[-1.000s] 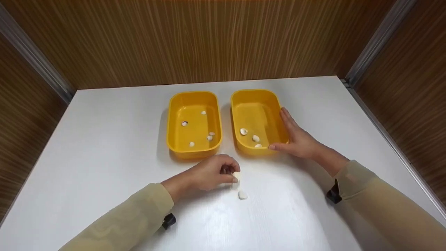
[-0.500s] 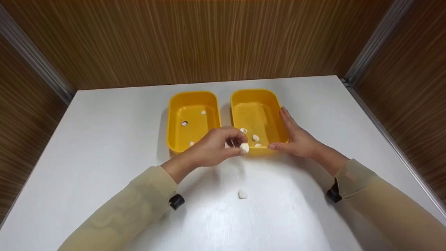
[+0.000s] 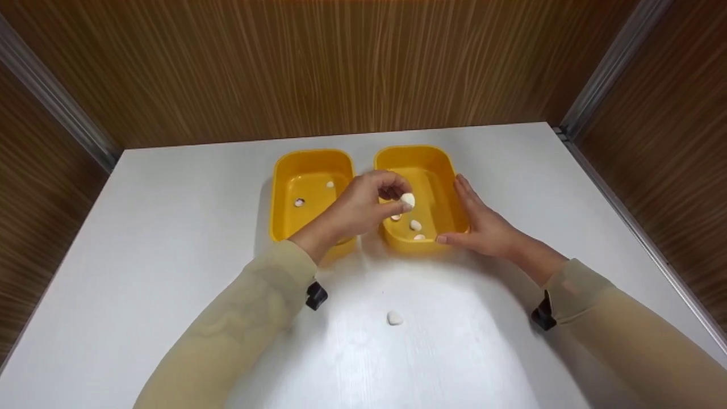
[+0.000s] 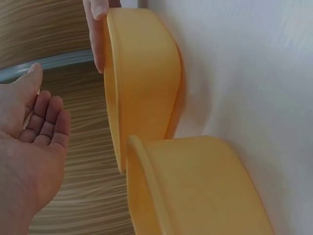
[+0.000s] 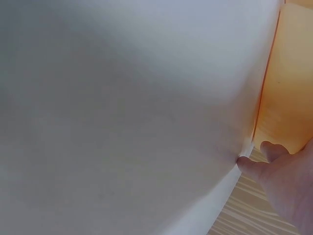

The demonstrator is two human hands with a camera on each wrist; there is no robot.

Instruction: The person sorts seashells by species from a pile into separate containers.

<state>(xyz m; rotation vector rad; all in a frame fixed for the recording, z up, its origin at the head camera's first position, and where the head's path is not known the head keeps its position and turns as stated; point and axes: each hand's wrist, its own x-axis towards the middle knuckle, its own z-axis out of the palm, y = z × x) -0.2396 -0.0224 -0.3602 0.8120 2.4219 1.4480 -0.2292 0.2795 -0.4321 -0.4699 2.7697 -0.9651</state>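
My left hand (image 3: 360,207) pinches a small white seashell (image 3: 408,200) between thumb and fingertips, above the right yellow tray (image 3: 448,196). In the left wrist view, that hand (image 4: 39,127) has its fingers bent toward the thumb, and the shell is mostly hidden. My right hand (image 3: 488,227) rests against the right tray's near right corner, thumb at the front rim and straight fingers along the outer side. Inside this tray lie a few white shells (image 3: 416,225), one partly covered by the left hand. Another white shell (image 3: 395,318) lies on the table in front.
A second yellow tray (image 3: 274,199) stands to the left, with small shells (image 3: 299,202) inside and its near right part behind the left arm. Both trays sit on a white table (image 3: 187,227). A wood-grain panel (image 3: 341,68) rises behind, with more panels at the sides.
The left hand has lifted a shell off the table near the front and carried it up and forward over the right tray. The right hand has stayed on the tray.
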